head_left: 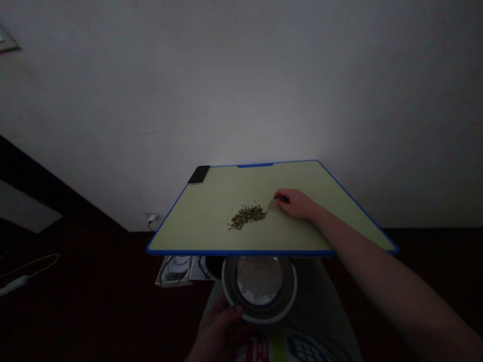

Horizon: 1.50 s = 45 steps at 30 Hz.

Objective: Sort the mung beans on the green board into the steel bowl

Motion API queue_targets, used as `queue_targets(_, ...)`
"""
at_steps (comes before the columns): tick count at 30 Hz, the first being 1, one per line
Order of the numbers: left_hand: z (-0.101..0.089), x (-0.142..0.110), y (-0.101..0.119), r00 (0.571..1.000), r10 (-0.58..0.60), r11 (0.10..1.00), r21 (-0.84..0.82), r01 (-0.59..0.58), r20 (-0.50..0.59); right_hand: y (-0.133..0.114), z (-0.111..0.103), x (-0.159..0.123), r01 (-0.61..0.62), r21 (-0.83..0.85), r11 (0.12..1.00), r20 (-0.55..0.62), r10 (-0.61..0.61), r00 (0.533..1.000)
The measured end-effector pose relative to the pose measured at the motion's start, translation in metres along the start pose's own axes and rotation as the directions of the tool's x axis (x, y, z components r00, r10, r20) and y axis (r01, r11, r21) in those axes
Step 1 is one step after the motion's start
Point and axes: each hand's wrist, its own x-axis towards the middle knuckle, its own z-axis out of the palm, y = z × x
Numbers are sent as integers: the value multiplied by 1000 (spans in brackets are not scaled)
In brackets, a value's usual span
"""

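My right hand [292, 201] is closed on a small tool with a dark handle and a thin, pale, curved head [271, 203]; its exact kind is hard to make out in the dim light. The head rests at the right end of a scattered pile of small brown-green bits [248, 216], which look like seeds or grains. Below the table's front edge, my left hand [222, 322] grips the rim of a round bowl [266, 318] with a pale edge. Inside the bowl lies a light round surface with small specks.
The pile lies on a small pale-topped table [211, 236] with a blue edge, set against a grey wall. A black phone [198, 175] lies at its far left corner. Under the table are a box with cables [175, 269] and my legs. A charger [151, 217] sits in a wall socket.
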Motion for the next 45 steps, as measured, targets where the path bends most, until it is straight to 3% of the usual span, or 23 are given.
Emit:
queue_targets(13,5,-4,4,1000,-13,1000,15,14,-8,0,2,0,30,22,999,37,-31,999)
queue_targets(19,2,-1,1,1000,14,1000,-6,-14,22,1,-4,-1,-14,-24,1000,7,14,1000)
queue_targets(25,3,-2,2,1000,8,1000,8,-8,-7,0,-4,-2,10,4,1000,69,-11,998)
queue_targets(45,-4,2,-2,1000,-4,1000,-8,4,-9,-6,1,0,-16,4,1000,35,16,999)
